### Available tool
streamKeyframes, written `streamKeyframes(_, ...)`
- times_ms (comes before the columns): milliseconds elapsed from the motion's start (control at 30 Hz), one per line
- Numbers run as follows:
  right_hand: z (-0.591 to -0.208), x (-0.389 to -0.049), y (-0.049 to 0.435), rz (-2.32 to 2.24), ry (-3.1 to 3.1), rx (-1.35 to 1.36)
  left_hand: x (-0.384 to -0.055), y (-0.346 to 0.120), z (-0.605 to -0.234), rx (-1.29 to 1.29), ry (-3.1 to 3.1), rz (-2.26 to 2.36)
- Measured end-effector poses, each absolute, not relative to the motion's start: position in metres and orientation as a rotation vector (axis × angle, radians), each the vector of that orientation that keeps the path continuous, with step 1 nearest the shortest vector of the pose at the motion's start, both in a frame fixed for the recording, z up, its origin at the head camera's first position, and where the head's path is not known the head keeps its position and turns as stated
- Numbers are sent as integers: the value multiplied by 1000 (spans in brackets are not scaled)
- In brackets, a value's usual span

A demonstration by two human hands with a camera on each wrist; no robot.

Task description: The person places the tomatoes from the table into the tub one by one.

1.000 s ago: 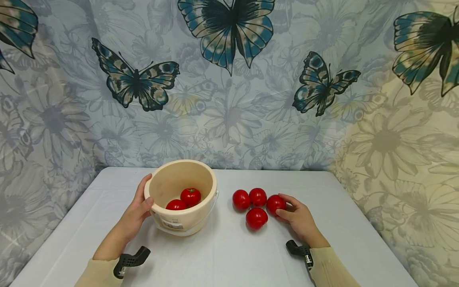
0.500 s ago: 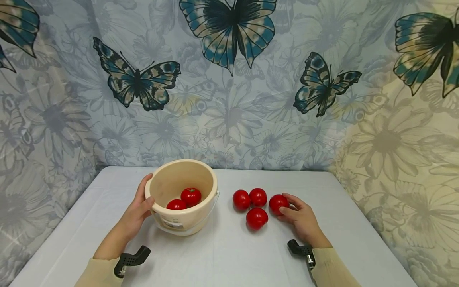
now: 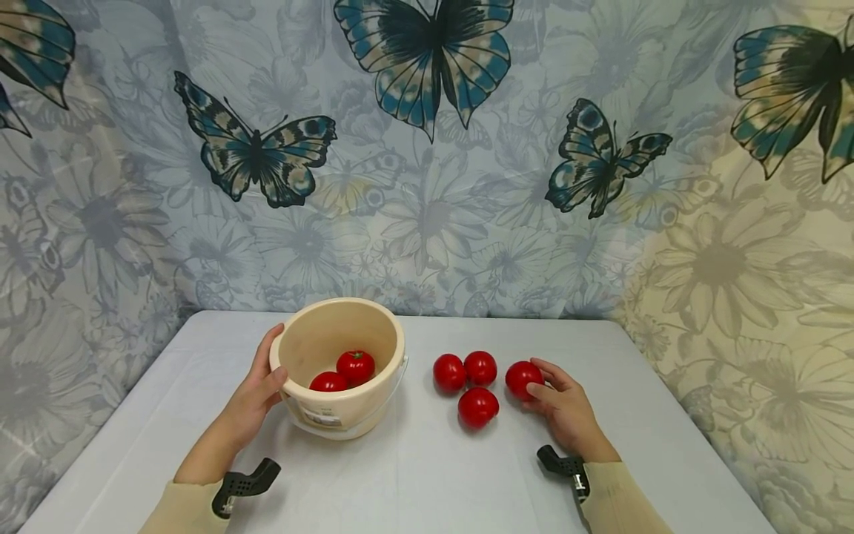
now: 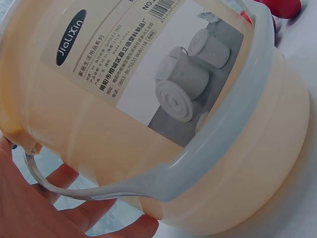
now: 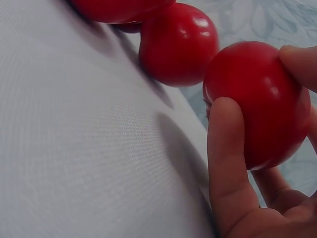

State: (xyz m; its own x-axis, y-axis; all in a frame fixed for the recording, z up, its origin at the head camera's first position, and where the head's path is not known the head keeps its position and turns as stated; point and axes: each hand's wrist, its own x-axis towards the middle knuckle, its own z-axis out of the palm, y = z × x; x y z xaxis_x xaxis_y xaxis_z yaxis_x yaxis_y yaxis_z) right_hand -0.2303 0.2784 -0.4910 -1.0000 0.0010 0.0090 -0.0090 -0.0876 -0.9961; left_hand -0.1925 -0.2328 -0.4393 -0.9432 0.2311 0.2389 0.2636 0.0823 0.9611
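My left hand (image 3: 252, 393) grips the left side of a cream plastic bucket (image 3: 347, 411), thumb at the rim and fingers round the outer wall. Two tomatoes (image 3: 356, 366) lie inside the bucket. In the left wrist view, the bucket's label (image 4: 163, 64) and pale handle (image 4: 218, 148) show above my fingers (image 4: 89, 215). My right hand (image 3: 570, 411) pinches a red tomato (image 3: 523, 380) between thumb and fingers. Up close in the right wrist view, that tomato (image 5: 262, 104) shows a shadow on the cloth beside it.
Three more tomatoes (image 3: 477, 408) sit in a cluster between the bucket and my right hand. All stand on a white-covered table (image 3: 400, 482). Behind it hangs a butterfly-patterned cloth (image 3: 434, 222). Black camera mounts (image 3: 247, 480) are on both wrists.
My right hand has drawn its tomato a little to the right, away from the other three. The left hand and bucket stay in place.
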Motion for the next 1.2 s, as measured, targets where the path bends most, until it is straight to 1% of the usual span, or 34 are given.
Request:
streamKeyframes(267,-480,-227,278,2312,-2089,-25,-193,-234,-440,-522,-2298,-2037)
streamKeyframes(667,-427,-216,265,2311,-2032,76,-192,-234,-440,-521,-2299,-2040)
streamKeyframes(1033,-383,-185,237,2288,-1957,279,-193,-233,-440,-514,-2296,-2046)
streamKeyframes(1200,-371,-169,221,2291,-1964,378,-192,-231,-441,-505,-2297,-2036)
